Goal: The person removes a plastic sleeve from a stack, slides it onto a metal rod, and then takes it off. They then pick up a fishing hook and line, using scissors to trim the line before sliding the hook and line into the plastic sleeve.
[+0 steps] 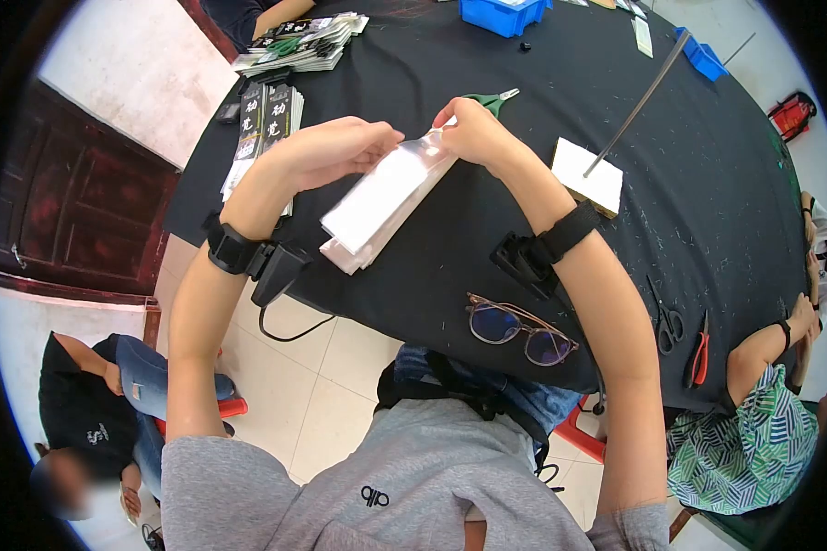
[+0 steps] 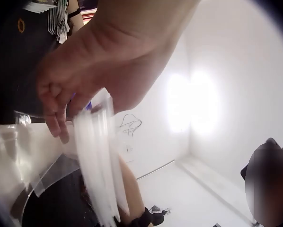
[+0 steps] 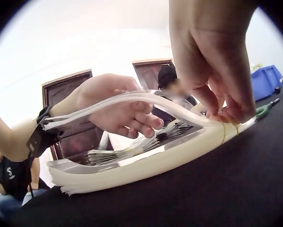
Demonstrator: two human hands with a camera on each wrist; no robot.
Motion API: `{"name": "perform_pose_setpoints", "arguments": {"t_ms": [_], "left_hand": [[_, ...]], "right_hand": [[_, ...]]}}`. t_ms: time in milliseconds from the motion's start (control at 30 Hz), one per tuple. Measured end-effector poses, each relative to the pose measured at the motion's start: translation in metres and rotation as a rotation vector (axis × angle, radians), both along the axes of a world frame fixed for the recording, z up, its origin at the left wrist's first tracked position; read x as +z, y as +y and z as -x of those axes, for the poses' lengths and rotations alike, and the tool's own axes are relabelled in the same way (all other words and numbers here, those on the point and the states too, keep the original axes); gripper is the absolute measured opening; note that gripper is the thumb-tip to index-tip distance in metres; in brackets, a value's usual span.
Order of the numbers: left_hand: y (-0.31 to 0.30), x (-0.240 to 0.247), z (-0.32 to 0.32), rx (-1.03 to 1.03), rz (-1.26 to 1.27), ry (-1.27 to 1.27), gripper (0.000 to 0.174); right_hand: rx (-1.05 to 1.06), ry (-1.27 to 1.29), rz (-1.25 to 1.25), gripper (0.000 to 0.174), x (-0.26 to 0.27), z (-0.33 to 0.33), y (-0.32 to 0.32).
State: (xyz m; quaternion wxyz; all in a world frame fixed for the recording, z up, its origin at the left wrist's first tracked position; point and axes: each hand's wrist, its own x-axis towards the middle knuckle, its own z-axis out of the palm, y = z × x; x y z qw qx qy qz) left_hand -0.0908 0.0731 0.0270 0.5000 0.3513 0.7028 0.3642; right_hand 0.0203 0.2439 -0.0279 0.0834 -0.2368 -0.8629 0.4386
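A bundle of clear and white plastic sleeves (image 1: 386, 188) lies slantwise on the black table, its upper layers bent up in an arch away from the lower stack (image 3: 132, 175). My left hand (image 1: 335, 151) holds the far edge of the raised sleeves (image 2: 96, 156), which pass between its thumb and fingers. At the bundle's other end, my right hand (image 1: 478, 136) pinches a yellow rubber band (image 3: 224, 133) that loops round the sleeves. Those right fingertips (image 3: 234, 111) sit right at the top of the band. Green-handled scissors (image 1: 494, 99) lie just beyond the right hand.
Printed packets (image 1: 271, 115) are stacked left, with more packets (image 1: 312, 46) behind. A white block (image 1: 590, 174) bears an upright metal rod (image 1: 639, 101). Glasses (image 1: 519, 331), black scissors (image 1: 669, 326) and red-handled pliers (image 1: 699, 354) lie front right. Blue bins (image 1: 504, 14) stand behind; other people sit around.
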Motion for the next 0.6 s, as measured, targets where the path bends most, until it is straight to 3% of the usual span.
{"name": "perform_pose_setpoints", "arguments": {"t_ms": [67,167,300,400,600], "left_hand": [[0.003,0.000,0.000,0.156,0.140,-0.210,0.040],[0.006,-0.005,-0.002,0.184,0.235,-0.296,0.045],[0.012,-0.024,-0.002,0.191,0.198,-0.274,0.044],[0.018,-0.022,-0.008,0.088,0.252,-0.132,0.037],[0.012,-0.029,-0.027,0.119,0.117,-0.173,0.036]], "right_hand": [[0.001,0.022,-0.019,0.022,0.000,0.000,0.000],[-0.004,0.015,-0.003,0.023,-0.001,0.001,0.001],[0.029,-0.014,0.032,0.025,0.004,-0.001,0.004],[0.104,-0.016,-0.031,0.029,0.005,-0.004,0.004],[0.159,0.143,-0.291,0.024,-0.001,-0.007,0.005]]}}
